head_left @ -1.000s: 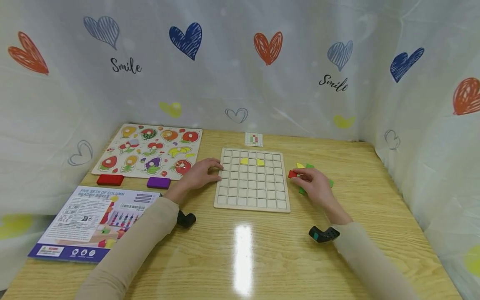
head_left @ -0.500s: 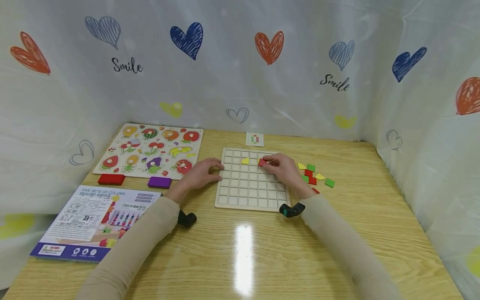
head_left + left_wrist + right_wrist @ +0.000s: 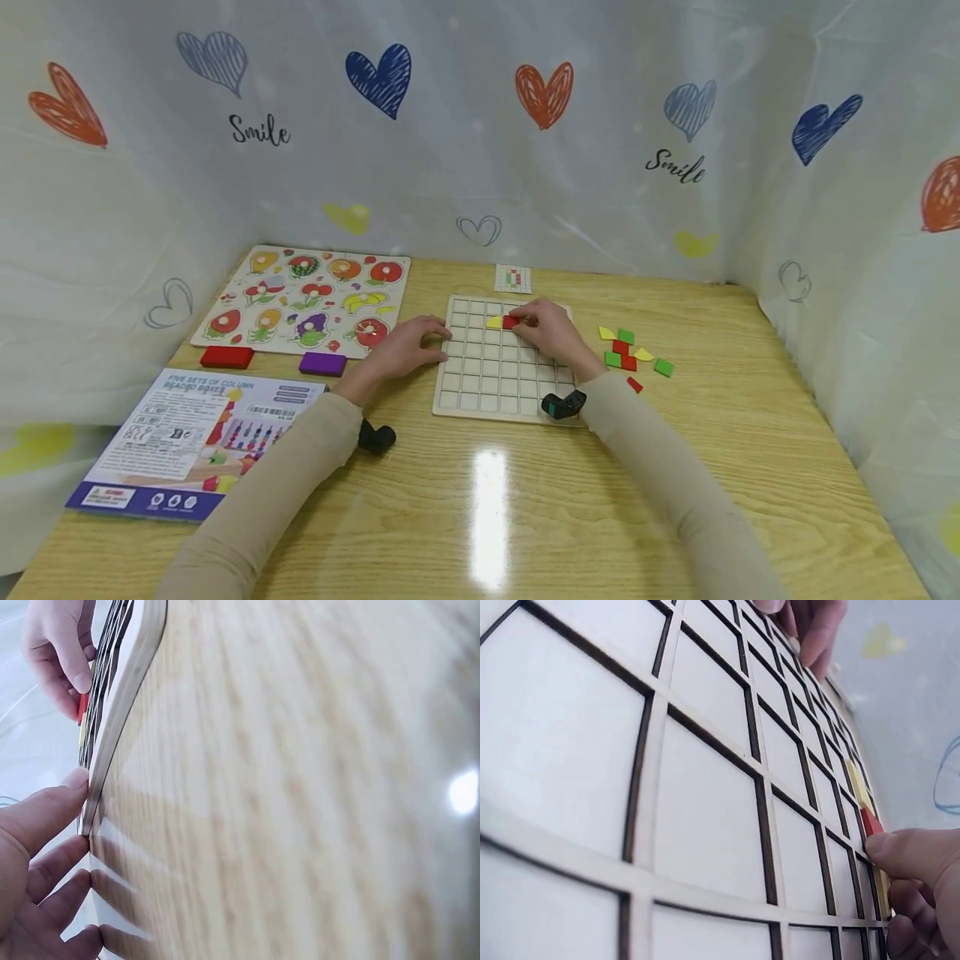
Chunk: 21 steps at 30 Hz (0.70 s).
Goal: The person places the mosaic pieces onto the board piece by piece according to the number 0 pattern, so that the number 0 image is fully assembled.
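A wooden grid board [image 3: 480, 387] lies in the middle of the table. My right hand [image 3: 551, 329] pinches a red square tile [image 3: 510, 322] between thumb and fingers, low over a cell in an upper row. To its left, a yellow quarter-round tile [image 3: 493, 322] sits in the grid. Another yellow tile [image 3: 883, 892] shows beside the right thumb in the right wrist view, partly hidden by that hand. My left hand [image 3: 408, 346] rests at the board's left edge; its thumb [image 3: 75, 780] touches the rim, fingers spread along the side.
Loose red, green and yellow tiles [image 3: 628, 363] lie right of the board. A small pattern card [image 3: 513, 278] is behind it. Leftward are a fruit puzzle [image 3: 285, 279], a red block [image 3: 227, 357], a purple block [image 3: 322, 364] and a printed box [image 3: 157, 425]. A curtain surrounds the table.
My right hand has carried the red tile left from the loose pieces onto the board, to the cell between the two yellow tiles. The left hand has stayed at the board's edge.
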Available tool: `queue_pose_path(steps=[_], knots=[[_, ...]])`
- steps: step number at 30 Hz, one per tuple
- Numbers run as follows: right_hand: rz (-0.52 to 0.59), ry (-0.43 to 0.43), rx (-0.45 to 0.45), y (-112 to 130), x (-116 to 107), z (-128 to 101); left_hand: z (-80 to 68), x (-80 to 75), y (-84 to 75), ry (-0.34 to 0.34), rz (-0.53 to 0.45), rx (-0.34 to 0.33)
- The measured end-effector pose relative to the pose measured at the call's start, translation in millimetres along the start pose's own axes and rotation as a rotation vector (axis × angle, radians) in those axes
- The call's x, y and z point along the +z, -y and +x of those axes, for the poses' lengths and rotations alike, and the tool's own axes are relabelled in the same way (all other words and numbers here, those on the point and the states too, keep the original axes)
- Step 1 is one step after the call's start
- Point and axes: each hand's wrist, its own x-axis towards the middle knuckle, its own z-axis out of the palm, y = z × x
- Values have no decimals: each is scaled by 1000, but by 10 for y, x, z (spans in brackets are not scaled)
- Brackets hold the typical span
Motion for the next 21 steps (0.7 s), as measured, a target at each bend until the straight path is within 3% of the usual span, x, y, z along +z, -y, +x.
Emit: queue_pose_path(steps=[21], knots=[[-19,-2,-5,10,27,9,14,17,15,-3,1,-4]])
